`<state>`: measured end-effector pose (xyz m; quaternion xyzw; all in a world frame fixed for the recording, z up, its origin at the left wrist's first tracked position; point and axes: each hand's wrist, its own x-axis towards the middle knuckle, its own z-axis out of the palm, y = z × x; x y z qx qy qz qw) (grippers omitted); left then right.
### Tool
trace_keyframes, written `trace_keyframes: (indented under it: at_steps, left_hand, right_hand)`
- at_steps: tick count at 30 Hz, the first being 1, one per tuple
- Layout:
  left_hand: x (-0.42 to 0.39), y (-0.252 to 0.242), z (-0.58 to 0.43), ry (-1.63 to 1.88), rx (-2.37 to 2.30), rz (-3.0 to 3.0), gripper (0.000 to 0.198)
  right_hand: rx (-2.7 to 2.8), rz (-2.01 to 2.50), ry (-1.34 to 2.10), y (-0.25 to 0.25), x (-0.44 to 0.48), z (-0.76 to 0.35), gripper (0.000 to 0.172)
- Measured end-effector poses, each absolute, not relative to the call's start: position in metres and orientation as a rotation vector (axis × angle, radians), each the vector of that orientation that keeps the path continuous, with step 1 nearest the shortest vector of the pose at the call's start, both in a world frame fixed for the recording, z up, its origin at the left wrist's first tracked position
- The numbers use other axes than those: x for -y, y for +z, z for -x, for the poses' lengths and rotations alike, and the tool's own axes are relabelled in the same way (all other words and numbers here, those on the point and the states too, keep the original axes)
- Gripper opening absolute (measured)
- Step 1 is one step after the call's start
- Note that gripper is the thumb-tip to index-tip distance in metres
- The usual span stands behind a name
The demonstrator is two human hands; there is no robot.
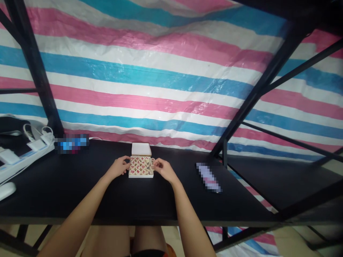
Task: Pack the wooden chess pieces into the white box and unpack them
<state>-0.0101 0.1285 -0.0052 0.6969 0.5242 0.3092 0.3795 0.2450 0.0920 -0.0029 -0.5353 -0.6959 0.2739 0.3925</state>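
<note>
A white box [141,176] on the black table holds rows of round, pale Chinese chess pieces [138,166], most with red characters and a few with black ones. Its flap-like white lid [141,149] lies behind it. My left hand [119,166] is closed against the left side of the box, its fingers curled at the edge. At the right side, my right hand [164,169] pinches with thumb and fingers around a Chinese chess piece [153,166], partly hidden by the fingertips. Another piece [153,160] shows just beyond those fingers.
A white power strip [29,160] with plugged-in chargers and a white mouse [7,191] are on the left. Blurred items lie at back left [72,144] and on the right [209,177]. Black metal frame bars [241,110] and a striped sheet [150,78] bound the table.
</note>
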Motion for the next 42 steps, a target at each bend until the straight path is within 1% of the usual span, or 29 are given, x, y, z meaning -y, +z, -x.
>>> trace_keyframes:
  at_steps: [5, 9, 17, 22, 27, 32, 37, 42]
  left_hand:
    - [-0.129, -0.004, 0.009, 0.786, -1.346, -1.788, 0.037]
    - [-0.13, -0.006, 0.01, 0.791, -1.341, -1.795, 0.037]
    - [-0.13, -0.004, 0.01, 0.784, -1.35, -1.812, 0.037]
    - [-0.13, -0.006, 0.01, 0.785, -1.35, -1.806, 0.037]
    - [-0.131, -0.008, 0.011, 0.785, -1.346, -1.805, 0.037]
    - [-0.131, -0.007, 0.011, 0.792, -1.347, -1.803, 0.036]
    - [-0.129, -0.006, 0.01, 0.792, -1.34, -1.803, 0.038]
    - [-0.13, -0.007, 0.01, 0.79, -1.338, -1.803, 0.039]
  right_hand:
    - [1.644, 1.573, 0.588, -0.013, -0.098, -0.267, 0.013]
    - [1.693, 1.609, 0.582, -0.017, -0.097, -0.266, 0.011]
    - [1.776, 1.525, 0.594, -0.015, -0.094, -0.251, 0.016]
    - [1.773, 1.474, 0.491, -0.005, -0.09, -0.247, 0.021]
    - [1.921, 1.337, 0.448, 0.0, -0.081, -0.224, 0.016]
    - [2.052, 1.297, 0.308, -0.002, -0.076, -0.207, 0.022]
    - [2.093, 1.277, 0.278, -0.003, -0.075, -0.209, 0.014]
    - [2.072, 1.253, 0.289, -0.001, -0.074, -0.21, 0.019]
